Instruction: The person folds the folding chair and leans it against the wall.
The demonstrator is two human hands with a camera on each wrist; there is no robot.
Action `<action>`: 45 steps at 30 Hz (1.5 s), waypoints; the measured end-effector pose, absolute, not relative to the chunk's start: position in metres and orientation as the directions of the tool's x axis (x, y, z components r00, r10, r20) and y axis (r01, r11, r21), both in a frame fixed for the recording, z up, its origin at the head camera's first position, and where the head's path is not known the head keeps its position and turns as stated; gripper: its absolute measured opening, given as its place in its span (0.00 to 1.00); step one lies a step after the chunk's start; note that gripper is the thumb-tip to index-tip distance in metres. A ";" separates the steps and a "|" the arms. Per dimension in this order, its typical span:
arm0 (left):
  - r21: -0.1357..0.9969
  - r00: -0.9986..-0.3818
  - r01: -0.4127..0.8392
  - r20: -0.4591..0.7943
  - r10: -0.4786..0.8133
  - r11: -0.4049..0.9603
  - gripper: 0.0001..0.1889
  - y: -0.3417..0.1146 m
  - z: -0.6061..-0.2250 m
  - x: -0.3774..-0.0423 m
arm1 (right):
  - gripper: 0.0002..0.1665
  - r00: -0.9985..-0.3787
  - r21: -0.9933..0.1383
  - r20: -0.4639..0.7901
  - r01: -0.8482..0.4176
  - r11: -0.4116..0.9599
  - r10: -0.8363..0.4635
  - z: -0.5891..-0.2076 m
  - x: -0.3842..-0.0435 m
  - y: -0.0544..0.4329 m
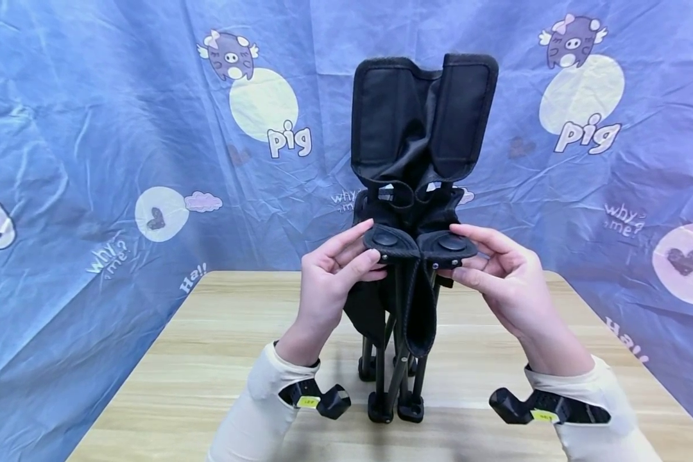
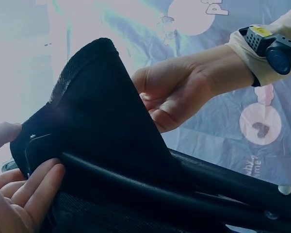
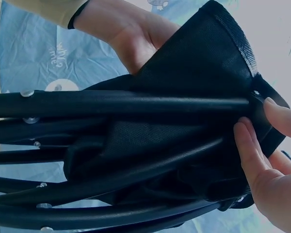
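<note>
A black folding chair [image 1: 420, 128] stands upright on the table, its frame drawn together and the fabric back sagging in a fold. My left hand [image 1: 335, 273] pinches the left front corner [image 1: 389, 239] of the seat, thumb in front and fingers behind. On the other side, my right hand [image 1: 511, 276] grips the matching right corner [image 1: 449, 242] the same way. The two corners meet side by side, and the seat cloth [image 1: 420, 321] hangs in a fold below them. Dark tube legs [image 3: 87, 104] with silver rivets show in the right wrist view.
The chair's black feet [image 1: 410, 410] rest on the light wooden table [image 1: 237, 359]. Behind the table hangs a blue cloth [image 1: 121, 128] printed with pigs and words. Each wrist carries a black camera [image 1: 335, 402] over a pale sleeve.
</note>
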State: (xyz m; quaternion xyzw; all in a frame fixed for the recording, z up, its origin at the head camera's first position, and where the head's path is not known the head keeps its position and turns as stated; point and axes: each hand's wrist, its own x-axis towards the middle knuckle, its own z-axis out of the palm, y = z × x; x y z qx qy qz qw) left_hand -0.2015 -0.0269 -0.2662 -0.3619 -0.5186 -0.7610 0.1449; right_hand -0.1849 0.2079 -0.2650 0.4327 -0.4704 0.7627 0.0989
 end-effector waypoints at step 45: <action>0.533 -0.486 0.590 0.834 0.261 -0.606 0.23 -0.097 -0.360 -0.204 | 0.37 -0.648 -0.814 0.577 -0.411 -0.410 -0.497 -0.369 -0.179 0.259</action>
